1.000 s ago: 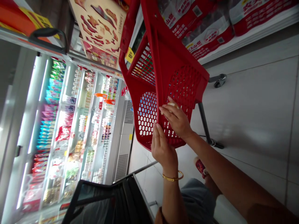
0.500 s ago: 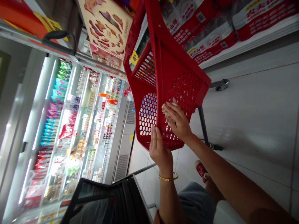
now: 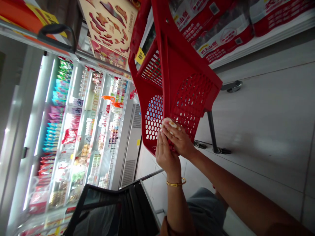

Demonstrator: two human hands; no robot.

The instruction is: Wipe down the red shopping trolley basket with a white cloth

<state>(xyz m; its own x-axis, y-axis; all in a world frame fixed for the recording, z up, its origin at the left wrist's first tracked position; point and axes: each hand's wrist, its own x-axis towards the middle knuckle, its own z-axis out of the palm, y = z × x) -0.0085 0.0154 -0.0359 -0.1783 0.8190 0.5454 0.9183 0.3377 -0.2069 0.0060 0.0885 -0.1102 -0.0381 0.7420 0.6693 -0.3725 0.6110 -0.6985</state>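
A red plastic shopping cart (image 3: 187, 62) with honeycomb-holed walls stands tilted across the middle of the view. My right hand (image 3: 180, 139) presses a crumpled whitish cloth (image 3: 173, 124) with brownish patches against the cart's rim. Its fingers lie over the cloth and hide part of it. Just beside it, my left hand (image 3: 167, 154), with a gold bangle at the wrist, rests on the near end of the basket. The left fingers are straight and lie along the plastic; the thumb is hard to make out. Both hands are close together, almost touching.
Packs of red-labelled water bottles (image 3: 221, 36) sit on a low shelf at upper right. A lit refrigerated display (image 3: 81, 131) fills the left. Boxes (image 3: 110, 26) stand above the cart handle. A black basket or crate (image 3: 137, 209) is at bottom; tiled floor (image 3: 265, 131) lies to the right.
My right hand has slid with the cloth toward the lower left, from the side wall to the rim next to my left hand. The left hand stays at about the same place.
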